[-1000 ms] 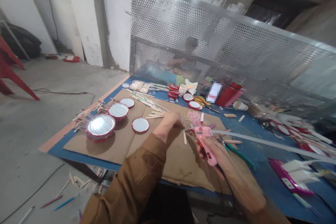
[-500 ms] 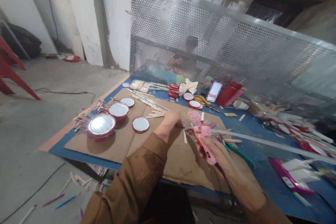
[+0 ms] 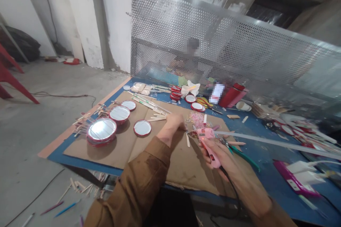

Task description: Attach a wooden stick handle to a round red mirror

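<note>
My right hand [image 3: 223, 158] grips a pink glue gun [image 3: 209, 142] with its red light on, a long clear glue stick [image 3: 271, 143] trailing to the right. The nozzle points left toward my left hand [image 3: 172, 124], which is closed, knuckles up, on the brown cardboard sheet [image 3: 125, 145]; what its fingers pinch is hidden. A small wooden stick [image 3: 188, 140] lies between the two hands. My left arm wears a brown sleeve [image 3: 133, 188].
Round red-rimmed mirrors [image 3: 102, 129] and wooden sticks [image 3: 151, 104] lie on the left of the blue table [image 3: 266, 156]. Green-handled pliers [image 3: 241, 152], rubber bands [image 3: 195, 117], red bottles [image 3: 233, 95] and a pink power strip [image 3: 295, 181] lie to the right. A perforated metal screen [image 3: 213, 49] stands behind, a person beyond it.
</note>
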### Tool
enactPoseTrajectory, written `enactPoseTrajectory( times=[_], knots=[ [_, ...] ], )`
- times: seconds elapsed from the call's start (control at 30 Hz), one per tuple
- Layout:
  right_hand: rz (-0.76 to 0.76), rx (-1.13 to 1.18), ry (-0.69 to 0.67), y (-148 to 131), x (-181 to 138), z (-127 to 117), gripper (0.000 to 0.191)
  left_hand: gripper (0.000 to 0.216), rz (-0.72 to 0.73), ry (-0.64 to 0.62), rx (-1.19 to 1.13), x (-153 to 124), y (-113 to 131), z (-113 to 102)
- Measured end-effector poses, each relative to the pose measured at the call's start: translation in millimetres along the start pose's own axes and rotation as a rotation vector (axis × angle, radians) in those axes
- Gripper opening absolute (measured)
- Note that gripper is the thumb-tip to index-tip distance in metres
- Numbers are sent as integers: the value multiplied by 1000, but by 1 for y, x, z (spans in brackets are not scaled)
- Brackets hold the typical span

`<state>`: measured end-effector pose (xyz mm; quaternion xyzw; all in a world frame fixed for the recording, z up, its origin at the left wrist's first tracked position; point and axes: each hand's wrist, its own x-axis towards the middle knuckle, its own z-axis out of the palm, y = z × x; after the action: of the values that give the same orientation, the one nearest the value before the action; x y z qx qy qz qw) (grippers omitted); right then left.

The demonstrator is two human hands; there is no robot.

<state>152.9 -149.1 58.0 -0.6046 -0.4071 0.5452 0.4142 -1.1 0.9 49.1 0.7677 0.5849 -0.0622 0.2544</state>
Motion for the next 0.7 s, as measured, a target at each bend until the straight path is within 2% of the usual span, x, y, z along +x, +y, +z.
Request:
enactPoseTrajectory(
  times=[0.2, 0.4, 0.7],
  knots=[
    [76, -24, -57, -6, -1, -4, 33, 61, 3, -15, -2, -3, 1, -3],
    [-14, 71, 71, 6, 1, -2, 37, 61, -21, -29, 21, -6, 2, -5],
    [-11, 60, 50, 6, -2, 3, 36, 63, -17, -3, -19, -4, 1, -3]
  ],
)
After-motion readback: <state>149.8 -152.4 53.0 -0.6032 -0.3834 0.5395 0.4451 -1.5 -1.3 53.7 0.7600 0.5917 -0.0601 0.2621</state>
